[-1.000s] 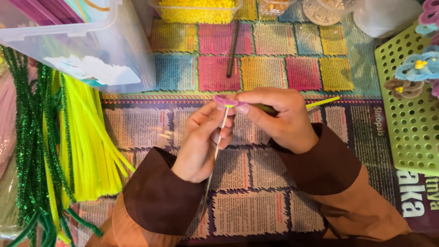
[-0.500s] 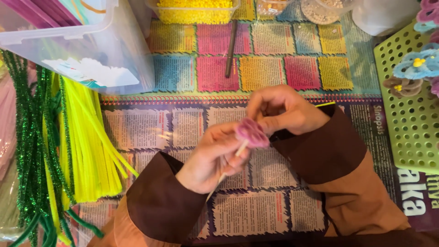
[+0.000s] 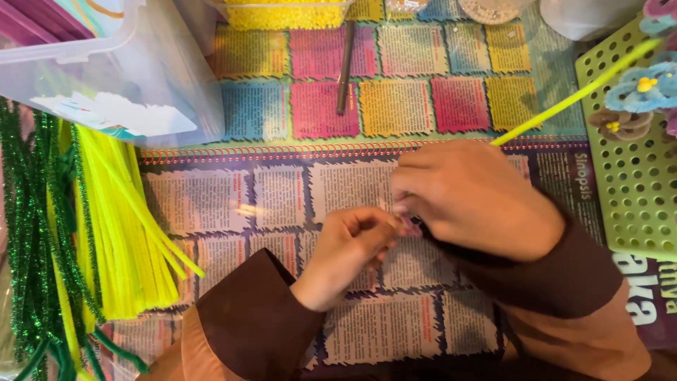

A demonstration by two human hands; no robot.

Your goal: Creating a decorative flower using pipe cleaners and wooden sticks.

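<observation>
Between both hands | left hand (image 3: 349, 250) fingers pinch small pink piece (image 3: 409, 224) | right hand (image 3: 472, 197) fingers closed on yellow-green pipe cleaner (image 3: 575, 95), running up-right | pipe-cleaner bundle (image 3: 120, 226) far left on bench

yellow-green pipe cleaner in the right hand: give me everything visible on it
The pipe cleaner is a thin, fuzzy, bright yellow-green stem, seemingly chenille. It runs straight and diagonally, from the right hand up to the right, ending over the green perforated board. Its lower end is hidden in the hand, so the grip cannot be seen. The visible length hangs above the newspaper, touching nothing else.
</observation>
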